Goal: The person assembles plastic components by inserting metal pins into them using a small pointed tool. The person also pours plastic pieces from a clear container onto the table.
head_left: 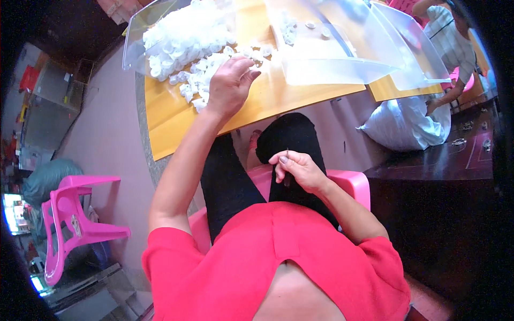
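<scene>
Holding left hand point(231, 85) at white plastic pieces point(206, 75) on yellow table point(174, 125), curling fingers, unable to tell if gripping; pinching thin dark item point(287, 182) in fingers of right hand point(301, 170).

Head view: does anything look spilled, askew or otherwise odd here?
Mildly: loose white pieces lie scattered on the wooden table near the left hand, outside the clear container. They look spilled, though they may have been tipped out on purpose. Nothing looks plainly damaged.
</scene>
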{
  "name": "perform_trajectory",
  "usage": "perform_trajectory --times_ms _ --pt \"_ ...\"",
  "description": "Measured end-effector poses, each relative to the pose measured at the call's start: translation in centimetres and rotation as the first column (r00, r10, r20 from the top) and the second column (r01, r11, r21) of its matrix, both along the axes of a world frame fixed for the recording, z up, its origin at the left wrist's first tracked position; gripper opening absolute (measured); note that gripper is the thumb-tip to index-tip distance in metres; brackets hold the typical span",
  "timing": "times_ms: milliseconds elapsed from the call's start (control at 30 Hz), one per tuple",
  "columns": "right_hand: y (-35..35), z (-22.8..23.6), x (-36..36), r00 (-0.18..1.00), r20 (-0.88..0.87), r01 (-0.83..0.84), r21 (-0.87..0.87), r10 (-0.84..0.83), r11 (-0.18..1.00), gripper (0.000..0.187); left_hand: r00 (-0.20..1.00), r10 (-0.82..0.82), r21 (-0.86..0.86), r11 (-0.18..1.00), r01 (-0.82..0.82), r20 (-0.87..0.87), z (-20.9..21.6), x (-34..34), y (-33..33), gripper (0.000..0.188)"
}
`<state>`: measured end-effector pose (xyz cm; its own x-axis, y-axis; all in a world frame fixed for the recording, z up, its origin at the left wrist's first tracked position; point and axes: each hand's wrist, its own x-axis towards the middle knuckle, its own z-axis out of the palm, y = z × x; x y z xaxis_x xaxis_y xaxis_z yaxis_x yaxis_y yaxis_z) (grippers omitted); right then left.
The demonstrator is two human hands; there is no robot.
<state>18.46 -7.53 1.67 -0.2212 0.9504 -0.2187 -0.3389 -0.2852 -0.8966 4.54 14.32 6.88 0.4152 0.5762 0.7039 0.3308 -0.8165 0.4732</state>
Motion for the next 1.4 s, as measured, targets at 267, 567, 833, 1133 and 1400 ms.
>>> perform_trajectory --times_ms 267,567,833,1133,1400 --pt "-0.9 -0.3 -2.3 0.927 0.348 -0.090 -0.147 0.137 0.985 0.031 0.649 0.348 -0.691 -0.004 0.722 0.676 0.4 -7.8 -12.7 0.031" --pt "-2.2 2.8 -8.1 0.982 0.166 0.057 0.184 -0.088 0.981 0.021 0.483 0.398 -0.511 -0.040 0.859 0.780 -2.9 -12.6 -21.1 0.029" --pt "-4.5 2.1 -10.4 0.847 0.372 0.098 0.593 -0.380 0.799 0.016 0.441 0.421 -0.501 0.038 0.864 0.792 -3.3 -12.9 -24.7 0.021" --pt "-8.2 6.1 -10.7 0.824 0.533 -0.105 0.481 -0.195 0.870 0.008 0.527 0.316 -0.515 -0.130 0.848 0.789 -2.4 -14.6 -28.0 0.018" --pt "-8.5 6.0 -9.9 0.700 0.646 -0.226 0.604 -0.304 0.764 0.023 0.526 0.316 -0.589 0.145 0.795 0.789 -2.9 -16.7 -28.0 0.028"
